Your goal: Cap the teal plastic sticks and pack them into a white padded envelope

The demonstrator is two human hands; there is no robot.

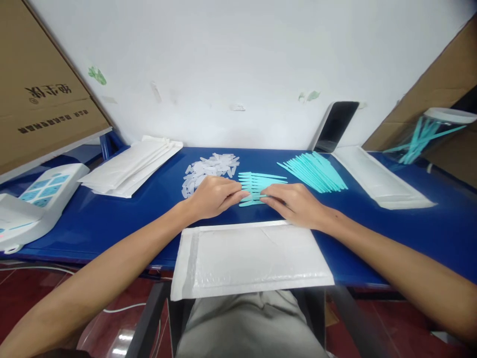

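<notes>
My left hand (214, 196) is closed in a pinch over the left ends of a short row of turquoise sticks (255, 177). What its fingertips hold is too small to make out. Facing it, my right hand (296, 203) pinches a thin turquoise stick near the row's middle. Just left of my left hand lies a heap of small translucent white caps (212, 165). Beyond my right hand is a larger bundle of turquoise sticks (315, 171). In front of me, a white padded envelope (253, 256) lies flat across the table's near edge.
White envelopes (132, 164) are stacked at left, near a white power strip (55, 191). At right are another padded envelope (380, 176), a phone (337, 127) leaning on the wall, and a clear container (450, 115) with turquoise sticks. Cardboard (48, 84) stands at left.
</notes>
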